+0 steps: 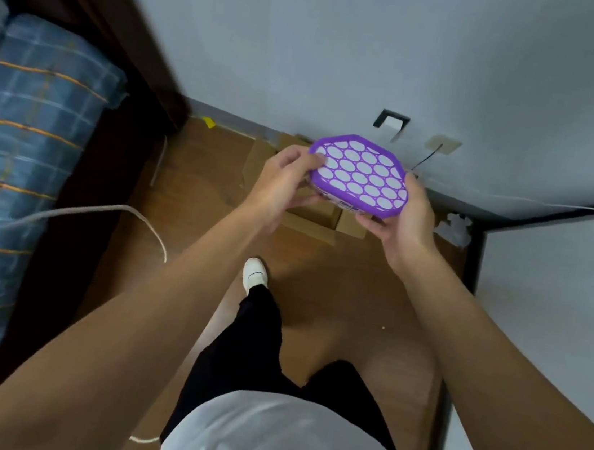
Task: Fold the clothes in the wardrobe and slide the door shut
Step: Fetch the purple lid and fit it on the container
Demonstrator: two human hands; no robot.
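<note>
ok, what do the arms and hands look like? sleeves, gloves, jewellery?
The left hand and right hand are ungloved, no rings visible. The left forearm and right forearm are bare to the frame edge: no sleeves, watch or bands.

Home bedroom: plaid bedding [22, 151] on bed, wood floor [194, 188], wall sockets [443, 144].

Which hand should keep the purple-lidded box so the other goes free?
Right, probably: the right hand cups the purple-lidded box from beneath, while the left hand only pinches its rim.
</note>
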